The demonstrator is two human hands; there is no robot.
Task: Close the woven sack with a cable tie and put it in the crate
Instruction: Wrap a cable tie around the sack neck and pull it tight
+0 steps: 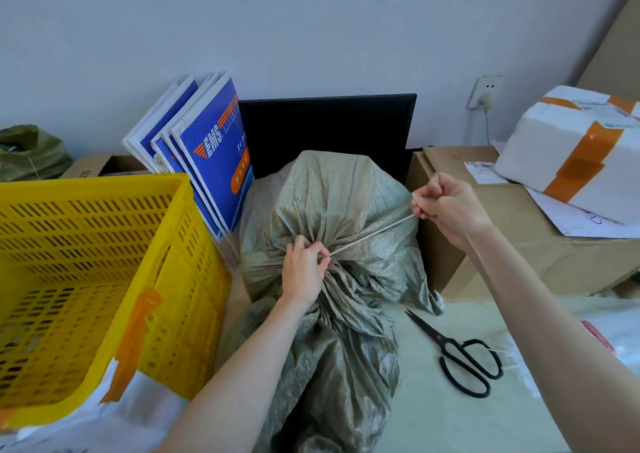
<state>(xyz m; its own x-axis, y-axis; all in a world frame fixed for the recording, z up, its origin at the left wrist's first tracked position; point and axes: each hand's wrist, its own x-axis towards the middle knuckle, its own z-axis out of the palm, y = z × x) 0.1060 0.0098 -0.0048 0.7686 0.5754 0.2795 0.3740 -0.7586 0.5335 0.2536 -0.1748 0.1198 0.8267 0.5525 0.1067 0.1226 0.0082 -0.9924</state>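
A grey-green woven sack (339, 203) lies on the table in the middle, its neck gathered into a bunch. My left hand (303, 272) pinches the gathered neck where a thin white cable tie (372, 235) wraps it. My right hand (446, 207) grips the tie's free tail, which runs taut up and to the right. A yellow slotted plastic crate (104, 262) stands to the left of the sack, with nothing visible inside.
Black scissors (460, 352) lie on the table right of the sack. Cardboard boxes (519, 245) and a white foam box with orange tape (581, 155) sit at the right. Blue-and-white envelopes (207, 155) and a black monitor (329, 127) stand behind.
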